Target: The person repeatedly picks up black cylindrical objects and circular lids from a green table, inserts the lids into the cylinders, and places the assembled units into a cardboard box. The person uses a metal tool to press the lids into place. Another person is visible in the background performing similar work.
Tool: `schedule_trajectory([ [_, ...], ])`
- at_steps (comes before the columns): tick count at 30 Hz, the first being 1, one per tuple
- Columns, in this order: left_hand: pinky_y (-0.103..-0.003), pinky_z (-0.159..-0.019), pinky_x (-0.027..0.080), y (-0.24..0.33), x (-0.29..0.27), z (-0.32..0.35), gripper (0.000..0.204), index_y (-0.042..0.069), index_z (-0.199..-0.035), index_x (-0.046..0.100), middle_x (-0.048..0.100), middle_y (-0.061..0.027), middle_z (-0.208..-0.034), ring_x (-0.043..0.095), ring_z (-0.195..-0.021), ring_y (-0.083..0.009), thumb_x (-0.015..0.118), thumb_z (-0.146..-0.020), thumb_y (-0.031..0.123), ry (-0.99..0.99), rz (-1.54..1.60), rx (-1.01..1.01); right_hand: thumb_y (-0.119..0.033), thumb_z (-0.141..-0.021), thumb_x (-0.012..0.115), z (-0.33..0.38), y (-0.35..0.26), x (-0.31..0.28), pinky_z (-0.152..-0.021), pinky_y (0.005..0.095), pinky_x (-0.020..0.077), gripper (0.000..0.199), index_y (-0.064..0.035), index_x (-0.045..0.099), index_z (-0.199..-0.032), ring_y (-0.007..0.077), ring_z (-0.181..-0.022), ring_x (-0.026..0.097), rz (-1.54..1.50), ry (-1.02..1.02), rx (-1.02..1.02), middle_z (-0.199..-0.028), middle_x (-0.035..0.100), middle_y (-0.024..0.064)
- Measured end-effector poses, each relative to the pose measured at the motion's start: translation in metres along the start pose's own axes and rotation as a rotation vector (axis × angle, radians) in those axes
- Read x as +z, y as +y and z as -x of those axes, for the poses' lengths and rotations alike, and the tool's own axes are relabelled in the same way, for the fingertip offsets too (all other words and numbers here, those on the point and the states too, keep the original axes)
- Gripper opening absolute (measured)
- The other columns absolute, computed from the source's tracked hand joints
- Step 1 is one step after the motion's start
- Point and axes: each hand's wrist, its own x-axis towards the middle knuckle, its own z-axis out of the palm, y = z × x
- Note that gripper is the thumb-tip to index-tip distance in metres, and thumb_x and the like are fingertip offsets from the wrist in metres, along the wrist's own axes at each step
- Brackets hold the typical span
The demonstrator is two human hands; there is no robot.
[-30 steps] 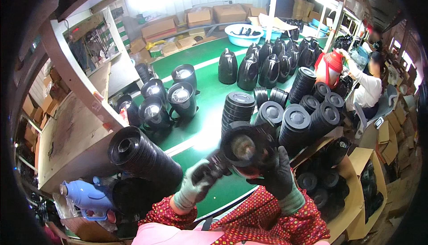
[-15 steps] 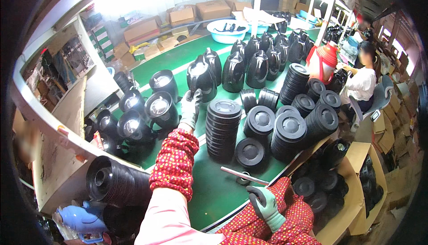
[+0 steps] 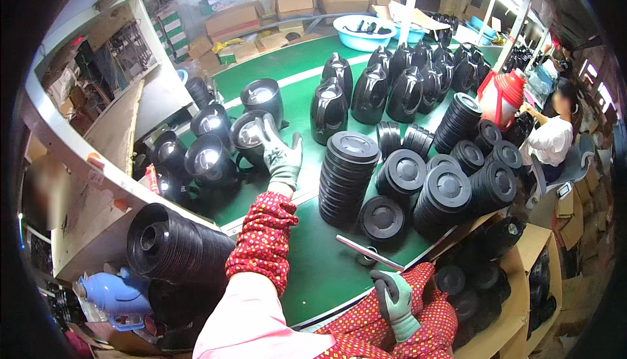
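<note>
on the far left, low down, a light blue kettle (image 3: 111, 294) sits by a long row of black rings (image 3: 173, 245) lying on their side. up from there, open black kettle bodies (image 3: 209, 156) stand in a bunch on the green table (image 3: 313, 274). the left hand (image 3: 282, 156) wears a grey glove and reaches out to one kettle body (image 3: 251, 134). its fingers are spread wide and they touch the rim of that pot. it grips nothing. just to the right stands a tall stack of black round bases (image 3: 346, 176), and one base (image 3: 382, 218) lies flat beside it. near the table's front edge lies a thin metal rod (image 3: 369, 252). the right hand (image 3: 395, 297) is low by the edge, fingers curled in narrow, right below the rod. i cannot tell if it holds the rod. more black stacks (image 3: 450, 196) stand to the right. far right, another person (image 3: 548, 140) sits near a red jug (image 3: 503, 98).
</note>
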Motion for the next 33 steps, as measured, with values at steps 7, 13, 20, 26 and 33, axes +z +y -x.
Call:
schedule_trajectory([
  [7, -0.046, -0.105, 0.054, -0.018, -0.045, 0.002, 0.058, 0.001, -0.137, 0.056, 0.040, -0.0240, -0.161, 0.061, -0.129, -0.0432, 0.079, -0.090, 0.026, -0.072, -0.132, -0.259, -0.015, -0.095, 0.069, 0.001, 0.004, 0.003, -0.084, 0.0399, 0.0580, 0.021, -0.0023, 0.077, -0.110, 0.0325, -0.093, 0.075, 0.020, 0.006, -0.086, -0.101, 0.077, 0.0160],
  [13, -0.041, -0.102, 0.051, 0.038, -0.132, 0.052, 0.037, -0.003, -0.117, 0.067, 0.062, -0.0199, -0.138, 0.066, -0.119, -0.0372, 0.081, -0.087, 0.013, -0.081, 0.110, -0.202, -0.019, -0.099, 0.069, 0.006, 0.007, -0.001, -0.087, 0.0371, 0.0566, 0.023, -0.0012, 0.076, -0.112, 0.0280, -0.096, 0.075, -0.087, -0.055, 0.032, -0.102, 0.077, 0.0161],
  [20, -0.042, -0.090, 0.059, 0.109, -0.283, 0.112, 0.036, 0.003, -0.102, 0.070, 0.070, -0.0220, -0.128, 0.074, -0.104, -0.0388, 0.086, -0.071, 0.001, -0.411, 0.399, 0.364, -0.027, -0.099, 0.078, -0.034, -0.058, -0.031, -0.097, 0.0286, 0.0526, 0.066, 0.0007, 0.049, -0.152, 0.0188, -0.118, 0.066, -0.591, -0.124, 0.282, -0.136, 0.064, 0.0155],
  [26, -0.039, -0.082, 0.063, 0.158, -0.324, 0.127, 0.037, 0.005, -0.105, 0.071, 0.071, -0.0209, -0.129, 0.077, -0.100, -0.0360, 0.090, -0.074, 0.010, -0.943, 0.581, 0.796, -0.032, -0.097, 0.078, -0.034, -0.101, -0.084, -0.098, 0.0357, 0.0581, 0.067, -0.0047, 0.053, -0.153, 0.0182, -0.124, 0.064, -0.865, -0.553, 0.381, -0.144, 0.063, 0.0094],
  [33, -0.043, -0.107, 0.052, 0.142, -0.291, 0.152, 0.087, 0.004, -0.161, 0.037, 0.028, -0.0241, -0.170, 0.056, -0.138, -0.0304, 0.076, -0.084, -0.007, -0.857, 1.069, 0.369, -0.023, -0.101, 0.072, 0.070, -0.096, -0.153, -0.103, 0.0440, 0.0578, 0.051, 0.0018, 0.057, -0.142, 0.0289, -0.113, 0.071, -1.083, -0.258, 0.440, -0.130, 0.070, 0.0171],
])
